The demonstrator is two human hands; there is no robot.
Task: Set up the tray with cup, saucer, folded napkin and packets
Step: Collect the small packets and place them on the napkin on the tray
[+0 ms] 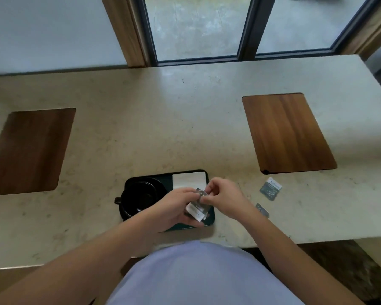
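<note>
Near the counter's [185,119] front edge, the left hand [174,208] and right hand [223,194] both pinch small packets [198,206] above the black tray's [210,220] right side. Judging here: square them together, then lay them flat below the napkin [188,180], clear of the cup [139,198].

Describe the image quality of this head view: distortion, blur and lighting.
Head view: wide-angle bending curves the table edges and window frame; soft daylight, faint shadows; the packets held by the left hand and right hand are blurred, print unreadable; the black cup loses detail against the dark tray.
</note>
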